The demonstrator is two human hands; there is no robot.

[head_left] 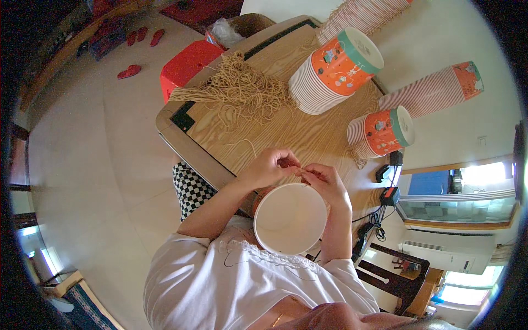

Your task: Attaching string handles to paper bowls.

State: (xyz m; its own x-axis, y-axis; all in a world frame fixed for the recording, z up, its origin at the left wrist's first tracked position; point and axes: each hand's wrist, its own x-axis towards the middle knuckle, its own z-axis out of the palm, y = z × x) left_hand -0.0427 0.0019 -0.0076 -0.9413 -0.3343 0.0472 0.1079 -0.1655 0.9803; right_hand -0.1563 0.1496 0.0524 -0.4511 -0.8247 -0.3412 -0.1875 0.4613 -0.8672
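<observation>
A white paper bucket [290, 220] stands close against my body, its open mouth tilted up and its orange outside barely showing at the left. My left hand [274, 168] and my right hand [328, 185] meet at its far rim, with thumbs and fingers pinched together. A small pale bit shows between the fingertips, too small to name. One loose strand of tan twine [246, 143] lies on the table just beyond my left hand. Farther off, a tangled heap of twine [242, 91] spreads over the table's far left part.
On the wooden table [220, 144] lie a large stack of orange and green paper buckets [333, 71] and a smaller stack [379, 132]. More stacks [434, 91] lie along the wall. Black cables and a plug [389, 196] are at the right edge; a red stool [190, 66] stands beyond.
</observation>
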